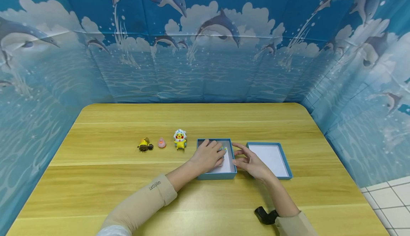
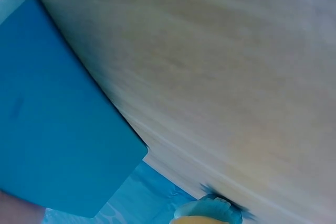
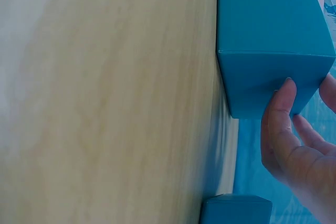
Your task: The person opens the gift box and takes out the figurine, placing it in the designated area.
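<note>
A blue open box point(image 1: 217, 176) with a white inside stands on the table. My left hand point(image 1: 206, 156) reaches down into it, fingers bent. A small piece with green and yellow marks point(image 1: 224, 148) shows beside those fingers; whether they grip anything is hidden by the hand. My right hand point(image 1: 253, 163) rests its fingertips against the box's right wall, thumb apart from the fingers. The right wrist view shows these fingers point(image 3: 283, 103) lightly bent at the blue side. Only the box's outer wall point(image 2: 63, 108) and a sliver of hand appear in the left wrist view.
The blue lid point(image 1: 269, 160), white inside, lies right of the box. To the left stand a yellow figure with a white hood point(image 1: 180, 140), a small pink duck point(image 1: 161, 143) and a yellow-brown toy point(image 1: 145, 145). A black curved object point(image 1: 266, 215) lies by the right wrist.
</note>
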`<action>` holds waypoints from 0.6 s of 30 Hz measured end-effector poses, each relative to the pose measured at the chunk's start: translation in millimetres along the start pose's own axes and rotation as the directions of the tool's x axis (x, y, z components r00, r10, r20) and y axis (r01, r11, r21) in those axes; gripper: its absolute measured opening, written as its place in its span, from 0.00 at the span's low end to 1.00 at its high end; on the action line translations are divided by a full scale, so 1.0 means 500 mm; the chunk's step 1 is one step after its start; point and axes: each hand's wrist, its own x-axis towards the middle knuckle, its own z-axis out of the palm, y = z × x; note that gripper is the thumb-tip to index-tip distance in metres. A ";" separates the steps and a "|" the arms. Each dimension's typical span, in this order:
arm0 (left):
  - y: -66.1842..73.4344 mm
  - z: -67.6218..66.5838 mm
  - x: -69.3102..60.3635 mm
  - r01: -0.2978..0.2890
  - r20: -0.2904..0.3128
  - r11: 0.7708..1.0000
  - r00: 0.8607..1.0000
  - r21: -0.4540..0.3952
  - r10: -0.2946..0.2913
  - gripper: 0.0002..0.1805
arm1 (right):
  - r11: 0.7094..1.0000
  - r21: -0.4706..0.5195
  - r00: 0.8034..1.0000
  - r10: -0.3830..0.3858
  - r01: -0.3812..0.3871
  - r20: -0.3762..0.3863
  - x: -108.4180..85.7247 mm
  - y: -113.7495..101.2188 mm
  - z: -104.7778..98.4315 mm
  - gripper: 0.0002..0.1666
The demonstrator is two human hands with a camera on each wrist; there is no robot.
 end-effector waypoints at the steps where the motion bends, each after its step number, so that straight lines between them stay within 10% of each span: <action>1: -0.001 -0.001 -0.001 0.001 -0.008 1.000 1.000 -0.003 -0.001 0.19 | 1.000 0.001 1.000 0.001 -0.001 0.000 0.000 0.000 0.000 0.39; 18: -0.012 -0.008 -0.008 0.021 -0.141 0.996 0.989 -0.084 -0.033 0.14 | 1.000 0.016 1.000 0.003 -0.003 -0.001 0.000 -0.001 0.000 0.40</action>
